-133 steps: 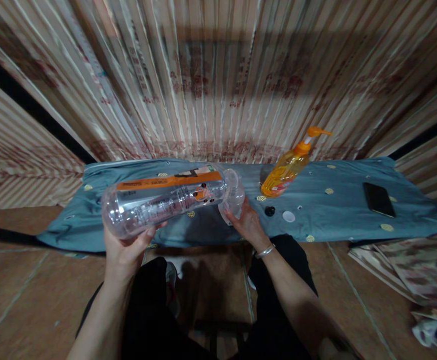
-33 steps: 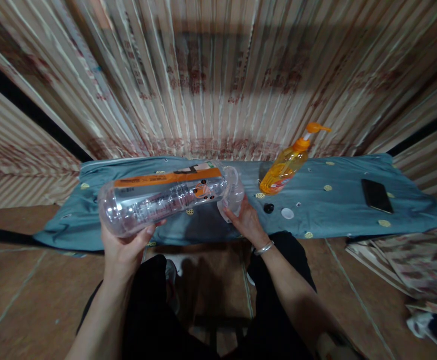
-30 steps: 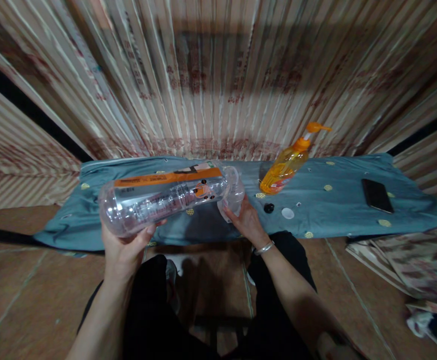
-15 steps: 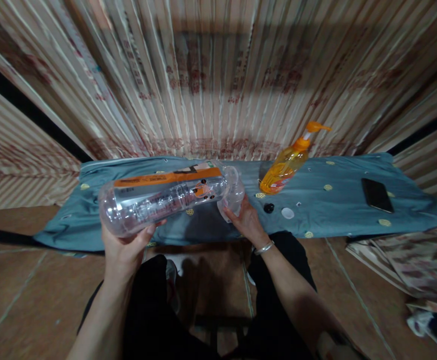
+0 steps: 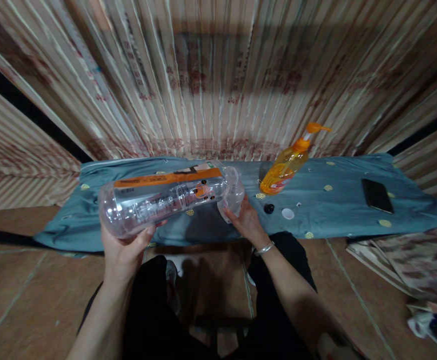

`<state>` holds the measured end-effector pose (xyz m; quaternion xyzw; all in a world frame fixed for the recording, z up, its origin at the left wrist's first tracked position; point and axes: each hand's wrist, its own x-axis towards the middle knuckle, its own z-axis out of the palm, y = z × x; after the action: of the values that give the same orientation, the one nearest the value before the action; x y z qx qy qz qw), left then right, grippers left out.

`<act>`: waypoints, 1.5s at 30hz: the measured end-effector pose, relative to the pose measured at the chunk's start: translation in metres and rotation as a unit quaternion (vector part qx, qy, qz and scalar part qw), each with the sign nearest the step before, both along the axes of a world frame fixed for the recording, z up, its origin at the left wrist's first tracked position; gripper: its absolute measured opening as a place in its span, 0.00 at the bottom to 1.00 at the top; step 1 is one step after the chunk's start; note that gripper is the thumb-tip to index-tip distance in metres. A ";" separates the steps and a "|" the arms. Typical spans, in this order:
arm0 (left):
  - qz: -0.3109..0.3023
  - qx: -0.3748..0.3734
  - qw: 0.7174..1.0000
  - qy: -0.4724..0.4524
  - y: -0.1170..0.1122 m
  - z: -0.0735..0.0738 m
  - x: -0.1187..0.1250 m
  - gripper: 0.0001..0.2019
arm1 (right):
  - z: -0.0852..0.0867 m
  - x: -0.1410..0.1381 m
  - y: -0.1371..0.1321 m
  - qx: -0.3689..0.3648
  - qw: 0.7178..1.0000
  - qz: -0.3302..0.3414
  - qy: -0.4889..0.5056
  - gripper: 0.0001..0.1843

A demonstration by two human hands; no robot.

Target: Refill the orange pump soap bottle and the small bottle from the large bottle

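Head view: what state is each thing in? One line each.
Large clear bottle: held tilted, left hand
Clear container: in right hand, at bottle's narrow end
Orange pump bottle: standing, partly filled
Black cap: loose on cloth
White disc: lying flat
Black phone: flat, unlit

Left hand (image 5: 123, 255): partly hidden by clear bottle (image 5: 154, 200)
Bottle lettering (image 5: 136, 181): too small to read
Left forearm (image 5: 100, 315): cut off, seven o'clock

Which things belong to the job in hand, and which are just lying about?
In use:
large clear bottle, in the left hand
clear container, in the right hand

Apparently not in use, on the cloth:
orange pump bottle
small black piece
white disc
dark flat slab
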<state>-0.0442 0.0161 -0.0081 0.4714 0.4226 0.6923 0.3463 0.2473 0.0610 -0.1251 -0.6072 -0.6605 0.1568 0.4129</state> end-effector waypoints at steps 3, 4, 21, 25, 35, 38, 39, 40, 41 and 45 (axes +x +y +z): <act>-0.008 0.006 1.000 0.017 0.000 -0.002 -0.001 0.40 | -0.001 0.000 0.000 -0.003 1.000 -0.002 -0.006 0.39; -0.008 0.009 1.000 0.024 0.000 -0.002 -0.001 0.40 | -0.001 0.000 0.000 -0.002 1.000 -0.004 -0.007 0.40; 0.002 0.005 1.000 0.016 0.001 0.000 0.002 0.45 | 0.002 0.001 0.001 -0.006 1.000 0.012 0.001 0.40; -0.006 0.009 1.000 0.011 0.001 0.000 0.001 0.44 | 0.001 0.000 0.000 -0.005 1.000 0.007 0.005 0.39; -0.004 0.018 1.000 0.003 0.001 0.002 0.002 0.43 | 0.000 -0.002 0.001 0.020 1.000 0.003 0.000 0.39; -0.004 0.018 1.000 -0.007 0.001 0.002 0.003 0.41 | 0.000 -0.001 0.000 0.019 1.000 0.006 0.000 0.39; -0.004 0.017 1.000 -0.006 0.001 0.002 0.003 0.41 | 0.000 -0.001 0.000 0.018 1.000 0.006 0.002 0.39; -0.003 0.016 1.000 -0.004 0.001 0.002 0.003 0.41 | 0.000 -0.001 0.000 0.016 1.000 0.006 0.003 0.40; -0.002 0.015 1.000 -0.002 0.001 0.002 0.002 0.42 | 0.000 -0.001 0.000 0.013 1.000 0.004 0.005 0.40; -0.004 0.012 1.000 0.007 0.001 0.001 0.001 0.43 | -0.001 0.000 0.000 0.009 1.000 0.002 0.010 0.39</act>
<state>-0.0433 0.0172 -0.0066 0.4825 0.4149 0.6922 0.3405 0.2468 0.0614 -0.1258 -0.6008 -0.6588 0.1580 0.4244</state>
